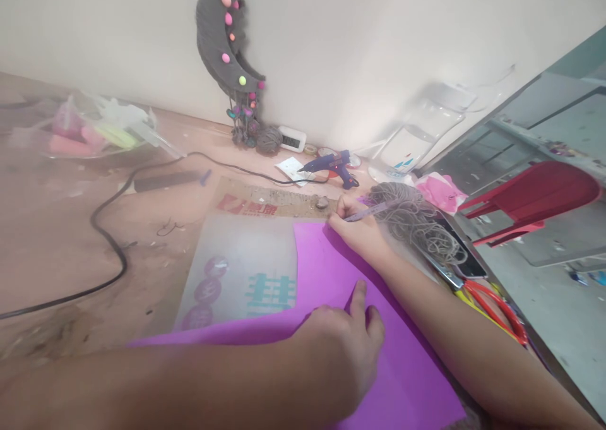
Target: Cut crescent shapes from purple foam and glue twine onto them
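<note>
A bright purple sheet (322,259) with a stepped upper-left edge lies in front of me. My left hand (343,348) rests on it, index finger stretched out and pressing on the surface, the others partly bent; it grips nothing. My right hand (362,231) is at the sheet's far edge, its fingers closed around a slim pale-purple pen (369,211) held at a slant. The fingers hide the pen's tip. Under the purple sheet is a whitish plastic sheet (246,247) with teal and purple print.
Grey yarn (407,215) and red-handled scissors (495,310) sit right of my right arm. Behind are a blue glue gun (331,165) with a black cord (106,240), and a clear bottle (416,139). A yarn-wrapped crescent (215,45) hangs on the wall. A red chair (544,193) stands beyond the table.
</note>
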`<action>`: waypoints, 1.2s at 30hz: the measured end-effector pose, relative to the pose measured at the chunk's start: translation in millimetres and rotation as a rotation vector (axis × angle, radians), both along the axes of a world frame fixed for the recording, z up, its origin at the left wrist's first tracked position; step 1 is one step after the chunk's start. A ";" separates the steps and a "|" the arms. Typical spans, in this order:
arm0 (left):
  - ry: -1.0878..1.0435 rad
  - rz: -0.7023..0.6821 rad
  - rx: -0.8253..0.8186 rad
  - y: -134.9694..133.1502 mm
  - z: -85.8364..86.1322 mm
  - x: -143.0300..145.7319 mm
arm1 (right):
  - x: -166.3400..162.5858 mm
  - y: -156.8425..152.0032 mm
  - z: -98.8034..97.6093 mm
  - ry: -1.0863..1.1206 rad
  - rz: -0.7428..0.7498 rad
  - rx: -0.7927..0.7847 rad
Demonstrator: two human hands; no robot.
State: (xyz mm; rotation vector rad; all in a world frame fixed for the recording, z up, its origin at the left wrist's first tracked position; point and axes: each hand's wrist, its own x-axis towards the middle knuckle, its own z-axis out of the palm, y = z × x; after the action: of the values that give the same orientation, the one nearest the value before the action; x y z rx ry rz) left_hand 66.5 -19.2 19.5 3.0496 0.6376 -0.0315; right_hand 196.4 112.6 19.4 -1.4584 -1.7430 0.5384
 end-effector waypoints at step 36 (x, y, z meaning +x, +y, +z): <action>0.127 0.101 -0.162 2.9 10.4 6.0 | 10.5 7.8 19.2 -0.470 0.502 0.135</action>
State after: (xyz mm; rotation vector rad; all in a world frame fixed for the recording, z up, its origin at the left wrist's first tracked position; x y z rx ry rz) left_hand 72.5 -16.3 30.0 2.8736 0.7553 -0.2629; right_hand 206.9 120.5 38.7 -1.1019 -2.4947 0.3300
